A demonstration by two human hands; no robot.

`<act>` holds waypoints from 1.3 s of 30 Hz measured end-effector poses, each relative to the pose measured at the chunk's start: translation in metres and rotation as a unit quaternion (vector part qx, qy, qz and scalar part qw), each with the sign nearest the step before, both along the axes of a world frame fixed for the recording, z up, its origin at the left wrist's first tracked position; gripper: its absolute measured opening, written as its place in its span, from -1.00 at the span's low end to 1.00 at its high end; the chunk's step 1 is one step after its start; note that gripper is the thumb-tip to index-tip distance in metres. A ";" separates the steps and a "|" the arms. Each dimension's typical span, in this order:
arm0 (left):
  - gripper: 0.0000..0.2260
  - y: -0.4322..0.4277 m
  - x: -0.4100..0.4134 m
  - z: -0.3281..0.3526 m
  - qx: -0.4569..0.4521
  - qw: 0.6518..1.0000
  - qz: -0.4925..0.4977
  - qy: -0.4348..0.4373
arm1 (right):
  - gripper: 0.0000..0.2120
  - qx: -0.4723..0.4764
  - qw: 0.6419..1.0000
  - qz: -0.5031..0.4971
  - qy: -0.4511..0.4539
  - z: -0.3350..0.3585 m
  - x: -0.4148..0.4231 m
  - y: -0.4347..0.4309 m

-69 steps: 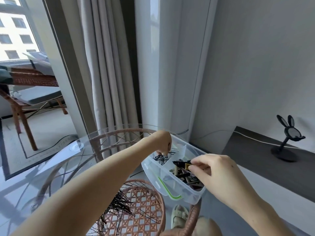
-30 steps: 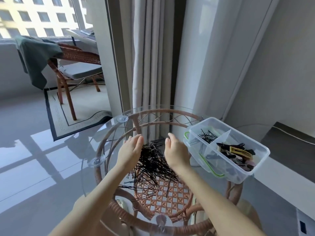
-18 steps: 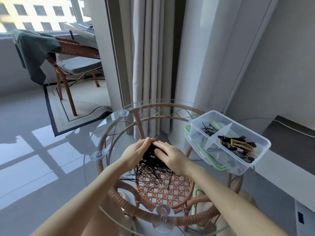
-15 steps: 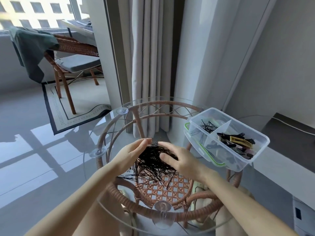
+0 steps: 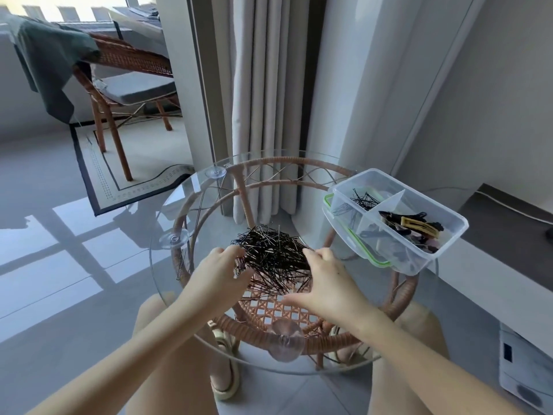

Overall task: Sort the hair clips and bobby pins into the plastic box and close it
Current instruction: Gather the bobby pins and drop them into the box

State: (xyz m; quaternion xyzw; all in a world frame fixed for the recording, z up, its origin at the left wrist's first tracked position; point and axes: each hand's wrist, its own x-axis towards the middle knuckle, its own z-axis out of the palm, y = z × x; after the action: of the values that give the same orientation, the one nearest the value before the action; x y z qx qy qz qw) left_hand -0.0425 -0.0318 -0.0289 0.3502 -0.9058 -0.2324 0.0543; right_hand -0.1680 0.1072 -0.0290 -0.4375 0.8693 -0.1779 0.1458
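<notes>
A heap of black bobby pins [image 5: 270,254] lies on the round glass table top [image 5: 167,265]. My left hand [image 5: 223,269] presses against the heap's left side and my right hand [image 5: 321,278] cups its right side, fingers spread around the pins. A clear plastic box [image 5: 449,238] with a divider stands at the table's right edge, resting on its green-rimmed lid [image 5: 363,250]. Its far compartment holds a few bobby pins [image 5: 363,200]; the near one holds black, yellow and pink hair clips [image 5: 414,227].
The glass top sits on a rattan frame [image 5: 299,324] with suction cups. A curtain [image 5: 269,85] and wall stand close behind. A rattan chair [image 5: 119,73] with a green cloth is at the far left. A dark low shelf [image 5: 508,235] runs along the right. My knees are below.
My hands left the box and came to the pin heap. They have scooped the scattered pins together into a tighter pile, now held between both hands.
</notes>
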 end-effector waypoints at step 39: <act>-0.87 -0.064 -0.062 0.026 -0.158 0.949 -0.237 -0.132 | -0.85 -0.147 0.969 0.153 0.126 0.061 -0.075 -0.001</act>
State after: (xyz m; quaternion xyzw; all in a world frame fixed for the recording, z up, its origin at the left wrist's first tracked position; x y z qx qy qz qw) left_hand -0.1046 -0.0963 -0.0030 0.1400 -0.9868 -0.0442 -0.0682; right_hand -0.2429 0.1061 0.0316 -0.6005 0.7679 -0.2228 -0.0049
